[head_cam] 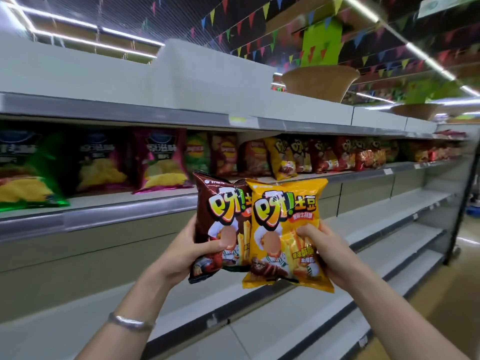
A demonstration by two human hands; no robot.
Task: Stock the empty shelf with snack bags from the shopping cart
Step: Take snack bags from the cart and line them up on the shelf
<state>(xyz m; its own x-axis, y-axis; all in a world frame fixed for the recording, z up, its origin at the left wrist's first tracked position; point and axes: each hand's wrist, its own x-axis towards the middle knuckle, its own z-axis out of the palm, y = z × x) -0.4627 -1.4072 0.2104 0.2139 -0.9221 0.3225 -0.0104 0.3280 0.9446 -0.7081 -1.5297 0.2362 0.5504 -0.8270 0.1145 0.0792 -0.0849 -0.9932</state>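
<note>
Snack bags up in front of the shelves: brown bag (220,224) pinched in the left hand (189,252), yellow bag (285,229) gripped by the right hand (331,252), its edge overlapping the brown one. Behind them the stocked shelf (130,203) holds chip bags (161,159), lower shelves (376,222) bare

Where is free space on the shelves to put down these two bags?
The lower shelves under the stocked row are bare. On the stocked shelf, a small gap shows between the purple bag and the green bag; elsewhere it is crowded. The left hand holds the brown bag, the right hand the yellow bag.
</note>
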